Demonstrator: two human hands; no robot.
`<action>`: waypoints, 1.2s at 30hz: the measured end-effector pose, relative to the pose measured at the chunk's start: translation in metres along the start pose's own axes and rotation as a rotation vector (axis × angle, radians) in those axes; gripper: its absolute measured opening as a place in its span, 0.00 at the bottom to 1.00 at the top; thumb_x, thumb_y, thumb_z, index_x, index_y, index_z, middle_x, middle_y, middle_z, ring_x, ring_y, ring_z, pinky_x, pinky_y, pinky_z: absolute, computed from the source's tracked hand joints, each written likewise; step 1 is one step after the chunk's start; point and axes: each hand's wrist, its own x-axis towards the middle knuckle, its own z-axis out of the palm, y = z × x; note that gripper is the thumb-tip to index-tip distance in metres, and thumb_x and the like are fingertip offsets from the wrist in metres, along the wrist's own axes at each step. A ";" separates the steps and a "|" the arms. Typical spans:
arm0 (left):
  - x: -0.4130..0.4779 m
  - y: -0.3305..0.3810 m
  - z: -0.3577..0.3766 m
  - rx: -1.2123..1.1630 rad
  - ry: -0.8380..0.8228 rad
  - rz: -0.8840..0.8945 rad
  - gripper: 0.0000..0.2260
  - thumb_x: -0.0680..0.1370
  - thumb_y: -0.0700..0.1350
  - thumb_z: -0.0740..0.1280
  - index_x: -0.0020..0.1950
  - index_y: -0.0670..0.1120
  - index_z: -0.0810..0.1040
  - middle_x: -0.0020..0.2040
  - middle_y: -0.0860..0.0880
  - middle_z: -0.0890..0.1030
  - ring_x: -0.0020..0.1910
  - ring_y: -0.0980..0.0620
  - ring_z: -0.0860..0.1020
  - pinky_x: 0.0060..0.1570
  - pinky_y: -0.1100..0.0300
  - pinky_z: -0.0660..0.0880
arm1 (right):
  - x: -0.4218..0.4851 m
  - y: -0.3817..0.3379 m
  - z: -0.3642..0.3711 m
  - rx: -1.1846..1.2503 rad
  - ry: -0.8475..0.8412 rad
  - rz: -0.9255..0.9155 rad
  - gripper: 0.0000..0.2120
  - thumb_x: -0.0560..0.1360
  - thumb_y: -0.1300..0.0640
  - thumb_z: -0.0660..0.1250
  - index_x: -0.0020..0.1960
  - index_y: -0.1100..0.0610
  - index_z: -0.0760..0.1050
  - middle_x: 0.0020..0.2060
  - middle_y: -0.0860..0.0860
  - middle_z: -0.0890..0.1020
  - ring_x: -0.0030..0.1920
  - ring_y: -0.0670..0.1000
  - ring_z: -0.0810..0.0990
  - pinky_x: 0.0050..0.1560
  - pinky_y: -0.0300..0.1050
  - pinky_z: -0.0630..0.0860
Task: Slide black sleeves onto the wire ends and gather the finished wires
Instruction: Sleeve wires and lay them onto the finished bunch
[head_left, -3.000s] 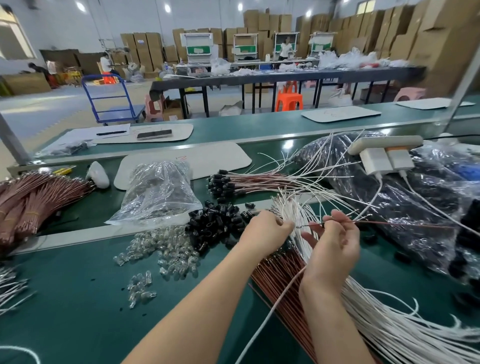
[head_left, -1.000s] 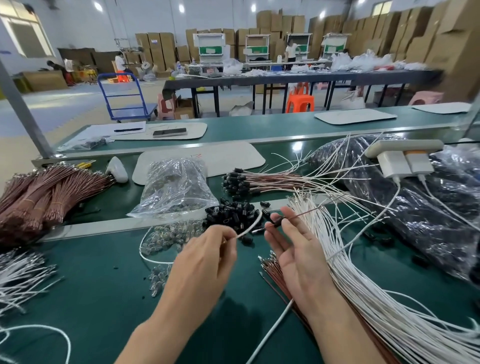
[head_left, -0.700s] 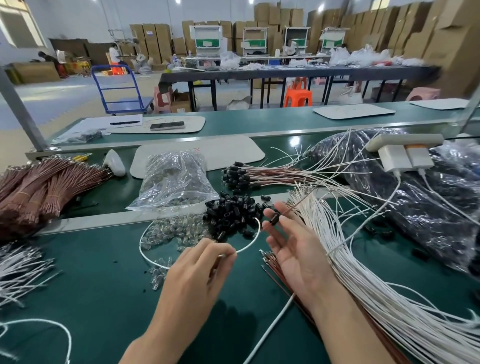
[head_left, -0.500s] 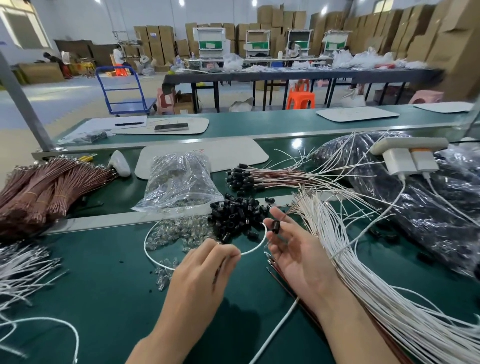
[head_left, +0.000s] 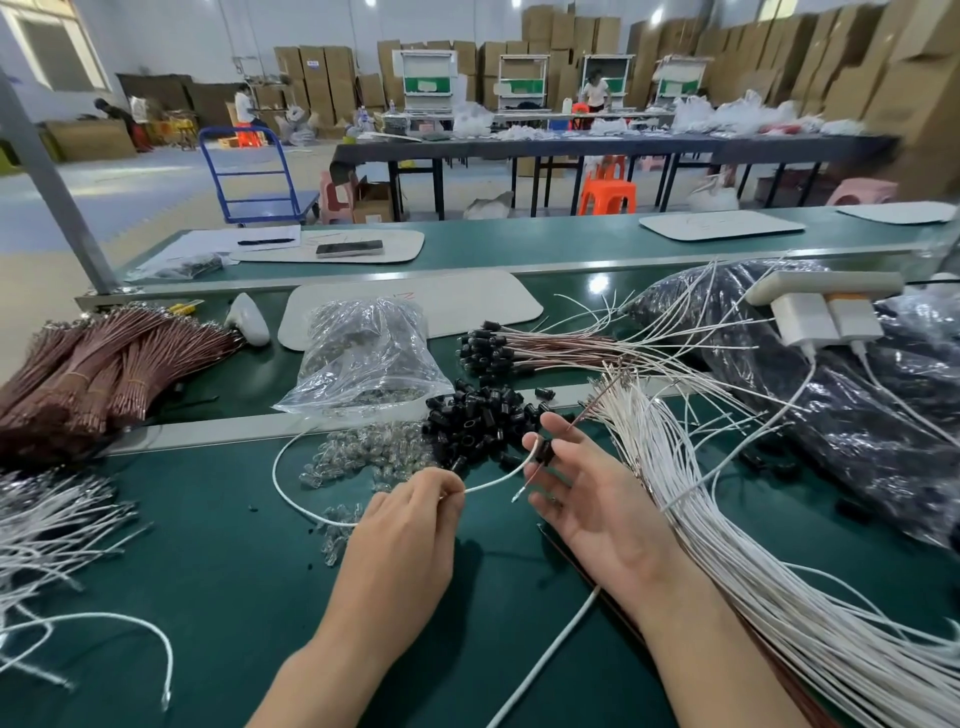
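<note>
1. The left hand is knuckles-up, thumb and forefinger clenched on a thin white wire. The wire is smooth and round and bows out in a wide loop over the green belt.
2. The wire's free end curves up to the right hand. That hand lies palm-up with loosely spread fingers, its thumb and forefinger tips pinching a short, matte black sleeve.
3. A thin brown wire slants up from the right fingertips. Whether the hand holds it, I cannot tell.
4. Just behind both hands lies a loose heap of black sleeves, stubby tubes with open ends.
5. Beside it on the left are small clear glass bulbs, scattered and shiny.
6. Behind the bulbs slumps a crinkled clear plastic bag.
7. The finished wires lie beyond the metal rail, with their black-capped ends bunched together pointing left.
8. A thick fan of white wires runs under the right forearm, hiding most of the belt there.
9. Tied brown wire bundles lie far left.
10. A glossy dark bag fills the right, with two white chargers above it.
</note>
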 end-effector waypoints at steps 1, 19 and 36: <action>0.000 0.000 0.000 0.001 -0.011 -0.014 0.02 0.83 0.47 0.63 0.51 0.53 0.73 0.40 0.60 0.76 0.44 0.66 0.70 0.42 0.62 0.64 | -0.001 0.000 0.000 -0.005 -0.003 -0.003 0.12 0.79 0.60 0.65 0.60 0.51 0.81 0.52 0.53 0.86 0.42 0.49 0.84 0.40 0.42 0.79; 0.000 0.003 0.000 -0.120 -0.039 0.053 0.07 0.82 0.58 0.59 0.55 0.59 0.72 0.36 0.63 0.76 0.37 0.61 0.75 0.39 0.71 0.69 | 0.000 0.011 0.011 -0.091 0.027 -0.231 0.11 0.70 0.63 0.73 0.50 0.54 0.78 0.39 0.50 0.83 0.38 0.48 0.84 0.36 0.38 0.81; -0.002 0.001 -0.002 -0.182 0.013 0.043 0.07 0.82 0.58 0.56 0.51 0.59 0.72 0.33 0.60 0.74 0.27 0.58 0.71 0.30 0.67 0.64 | 0.002 0.023 0.014 -0.366 0.100 -0.346 0.10 0.77 0.63 0.72 0.54 0.51 0.80 0.40 0.50 0.82 0.40 0.49 0.83 0.41 0.41 0.81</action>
